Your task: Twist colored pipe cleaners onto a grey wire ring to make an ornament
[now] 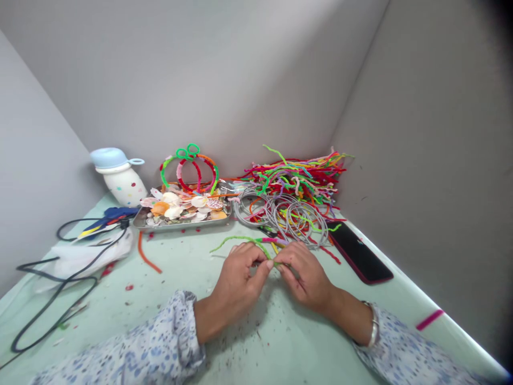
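Pinching a green pipe cleaner [240,239] between both hands near the middle of the table [180,310].
The left hand [240,278] and right hand [306,275] meet tip to tip, fingers clamped on the pipe cleaner, whose free end curves away to the left. Just behind them lie grey wire coils [280,214] and a pile of coloured pipe cleaners [296,179] in the far right corner. A tray of shells [184,225] sits by the far edge, and a phone [358,251] lies near the right edge.

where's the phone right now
In the head view the phone lies flat on the right side of the table, just right of the grey wire coils and beyond the right hand, which pinches a green pipe cleaner with the left hand.
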Demonstrator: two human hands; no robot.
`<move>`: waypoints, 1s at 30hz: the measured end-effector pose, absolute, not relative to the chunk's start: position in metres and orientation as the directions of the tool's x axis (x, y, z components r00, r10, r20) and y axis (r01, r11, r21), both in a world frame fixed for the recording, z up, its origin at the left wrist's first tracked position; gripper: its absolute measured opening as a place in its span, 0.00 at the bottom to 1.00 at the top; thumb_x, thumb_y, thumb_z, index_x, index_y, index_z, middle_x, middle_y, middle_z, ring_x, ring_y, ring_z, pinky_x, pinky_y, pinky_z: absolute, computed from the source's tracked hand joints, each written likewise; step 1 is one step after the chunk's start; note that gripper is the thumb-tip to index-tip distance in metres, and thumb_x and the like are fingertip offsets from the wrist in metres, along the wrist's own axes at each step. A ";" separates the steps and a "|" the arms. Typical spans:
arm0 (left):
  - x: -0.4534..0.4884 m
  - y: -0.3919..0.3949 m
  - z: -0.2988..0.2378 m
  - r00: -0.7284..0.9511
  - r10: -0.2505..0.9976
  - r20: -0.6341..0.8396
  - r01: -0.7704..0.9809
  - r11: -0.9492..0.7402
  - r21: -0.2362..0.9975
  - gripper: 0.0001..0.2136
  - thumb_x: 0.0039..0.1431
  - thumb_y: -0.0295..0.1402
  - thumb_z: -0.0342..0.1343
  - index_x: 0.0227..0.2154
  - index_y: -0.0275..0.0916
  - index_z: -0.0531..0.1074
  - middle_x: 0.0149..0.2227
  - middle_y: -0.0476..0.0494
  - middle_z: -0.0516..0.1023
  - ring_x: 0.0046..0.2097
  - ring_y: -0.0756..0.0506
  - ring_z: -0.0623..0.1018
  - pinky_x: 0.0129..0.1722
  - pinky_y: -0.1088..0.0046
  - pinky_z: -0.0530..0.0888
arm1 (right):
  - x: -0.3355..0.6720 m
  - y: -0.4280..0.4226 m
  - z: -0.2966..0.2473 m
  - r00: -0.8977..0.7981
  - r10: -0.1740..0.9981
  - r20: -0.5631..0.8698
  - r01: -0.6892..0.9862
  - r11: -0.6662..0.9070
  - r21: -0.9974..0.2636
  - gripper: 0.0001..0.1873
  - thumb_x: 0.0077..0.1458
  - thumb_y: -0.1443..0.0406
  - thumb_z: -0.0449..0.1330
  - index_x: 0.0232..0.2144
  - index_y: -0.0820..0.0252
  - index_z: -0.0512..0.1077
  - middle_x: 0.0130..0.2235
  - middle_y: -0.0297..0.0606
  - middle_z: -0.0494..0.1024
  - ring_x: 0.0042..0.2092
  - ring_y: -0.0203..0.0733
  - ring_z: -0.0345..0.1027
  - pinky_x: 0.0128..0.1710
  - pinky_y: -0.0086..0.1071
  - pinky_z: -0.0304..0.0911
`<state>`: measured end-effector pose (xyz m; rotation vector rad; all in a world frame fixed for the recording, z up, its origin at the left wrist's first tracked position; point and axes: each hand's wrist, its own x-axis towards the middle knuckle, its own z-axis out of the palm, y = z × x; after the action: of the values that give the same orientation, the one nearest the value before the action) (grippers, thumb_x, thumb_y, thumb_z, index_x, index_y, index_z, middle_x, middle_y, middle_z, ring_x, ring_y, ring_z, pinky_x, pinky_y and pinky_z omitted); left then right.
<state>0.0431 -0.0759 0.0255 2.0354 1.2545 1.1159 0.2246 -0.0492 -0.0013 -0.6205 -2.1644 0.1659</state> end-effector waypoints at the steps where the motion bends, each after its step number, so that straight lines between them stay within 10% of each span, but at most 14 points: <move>1: 0.043 -0.076 0.026 0.244 0.893 0.378 0.480 -0.450 0.753 0.09 0.59 0.31 0.52 0.24 0.38 0.67 0.26 0.50 0.69 0.33 0.47 0.68 0.37 0.69 0.62 | 0.225 -0.049 -0.002 -0.513 0.485 0.708 0.374 0.869 -0.324 0.08 0.58 0.72 0.51 0.39 0.58 0.65 0.32 0.38 0.71 0.35 0.42 0.62 0.37 0.39 0.57; 30: 0.043 -0.066 0.032 0.230 0.969 0.090 0.404 -0.179 0.897 0.13 0.57 0.35 0.49 0.19 0.38 0.63 0.21 0.53 0.61 0.27 0.50 0.63 0.28 0.74 0.60 | 0.226 -0.048 -0.004 -0.537 0.453 0.711 0.435 0.872 -0.227 0.08 0.58 0.71 0.50 0.39 0.59 0.66 0.33 0.38 0.72 0.34 0.42 0.61 0.36 0.38 0.56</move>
<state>0.0431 -0.0663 0.0319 1.7221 1.2840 0.9114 0.2257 -0.0477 -0.0040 -0.6378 -2.2084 0.0288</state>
